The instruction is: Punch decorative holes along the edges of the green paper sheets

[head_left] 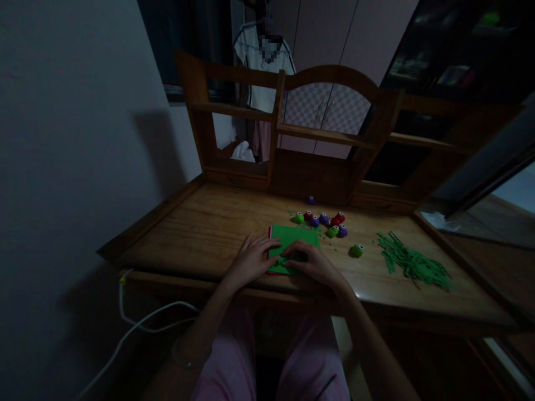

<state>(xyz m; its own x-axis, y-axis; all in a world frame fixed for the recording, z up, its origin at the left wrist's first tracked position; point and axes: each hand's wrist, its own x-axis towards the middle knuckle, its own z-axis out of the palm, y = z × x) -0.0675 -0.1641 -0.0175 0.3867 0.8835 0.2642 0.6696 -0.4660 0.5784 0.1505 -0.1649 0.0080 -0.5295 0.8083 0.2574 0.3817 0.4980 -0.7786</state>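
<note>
A stack of green sheets (296, 235) with a reddish edge lies near the desk's front edge. On its left side rests my left hand (253, 259), fingers apart, its thumb reaching toward a small green piece (281, 260). My right hand (311, 263) is curled over the sheets, with thumb and fingertips at that piece; how firmly it is gripped is too small to tell. Behind the sheets stand several small punches in green (299, 218), red (340, 216) and purple (343, 230). Another green punch (356, 250) stands apart on the right.
A heap of green paper strips (413, 264) lies at the desk's right. Tiny green bits are scattered around the punches. A wooden shelf unit (326, 133) rises at the back of the desk (188, 228). A white cable (146, 318) hangs at the lower left.
</note>
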